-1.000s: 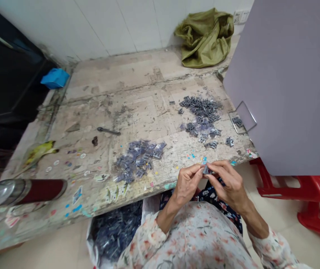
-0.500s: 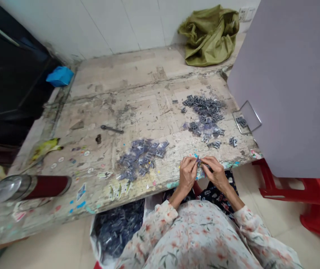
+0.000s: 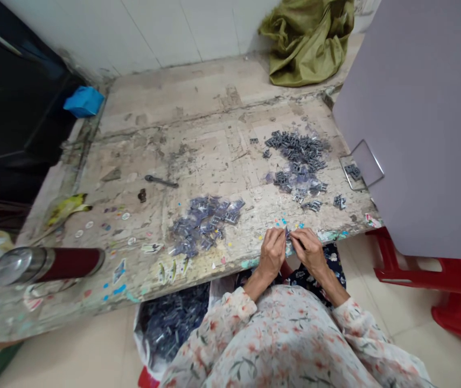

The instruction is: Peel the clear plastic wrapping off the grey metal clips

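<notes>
At the table's front edge my left hand (image 3: 272, 251) and my right hand (image 3: 308, 249) meet, fingertips pinched around a small purplish plastic piece (image 3: 287, 234). Its exact shape is mostly covered by the fingers. Ahead and to the right lies a heap of small dark grey plastic parts (image 3: 298, 149), with purplish clear pieces (image 3: 301, 175) among its nearer side. To the left of my hands spreads a pile of purplish clear plastic pieces (image 3: 198, 223), some with grey parts showing.
A dark red thermos (image 3: 71, 264) lies at the left. A spanner-like tool (image 3: 161, 181) rests mid-table. Behind are an olive sack (image 3: 307, 46) and a blue packet (image 3: 84, 101). A grey panel (image 3: 424, 129) stands right, above a red stool (image 3: 424, 277). A bag of parts (image 3: 174, 323) sits below the edge.
The camera view has shifted slightly. Both hands stay together at the table edge, still pinching the small piece, with only slight finger movement.
</notes>
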### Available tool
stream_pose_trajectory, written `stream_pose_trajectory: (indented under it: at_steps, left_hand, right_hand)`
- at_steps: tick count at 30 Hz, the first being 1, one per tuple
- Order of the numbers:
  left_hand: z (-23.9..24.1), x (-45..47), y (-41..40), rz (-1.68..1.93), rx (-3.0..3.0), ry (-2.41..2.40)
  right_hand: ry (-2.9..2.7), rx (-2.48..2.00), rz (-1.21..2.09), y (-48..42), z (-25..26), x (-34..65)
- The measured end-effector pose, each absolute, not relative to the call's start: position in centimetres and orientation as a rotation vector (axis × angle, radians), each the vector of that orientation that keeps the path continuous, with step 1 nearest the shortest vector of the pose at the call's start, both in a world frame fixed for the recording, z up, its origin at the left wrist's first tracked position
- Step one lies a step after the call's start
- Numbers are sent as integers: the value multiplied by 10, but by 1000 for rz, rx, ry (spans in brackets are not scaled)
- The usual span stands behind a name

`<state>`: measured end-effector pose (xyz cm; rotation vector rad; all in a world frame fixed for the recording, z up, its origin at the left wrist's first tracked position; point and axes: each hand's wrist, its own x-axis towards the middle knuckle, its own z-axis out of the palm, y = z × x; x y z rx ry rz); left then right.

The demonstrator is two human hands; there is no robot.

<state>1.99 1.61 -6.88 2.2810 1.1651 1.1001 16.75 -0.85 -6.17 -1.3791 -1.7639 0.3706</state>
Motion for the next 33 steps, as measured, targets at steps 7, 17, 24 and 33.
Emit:
stream_pose_trajectory:
  at_steps: [7,17,24,33]
  left_hand:
    - [-85,20,15,1077,2396,1182]
    - [-79,20,15,1025,2483,1176]
    - [-52,4,29,1086,1993,1261]
    - [-19,-74,94,1077,1957,1713]
  right_hand:
    - [-1794,-1394,397,-9,-59,168]
    - [-1824,-1452,422,-9,-58,166]
    - [-1739,-1470,632,6,-33,179]
    - [-1404,-1582,519,119,-27,175]
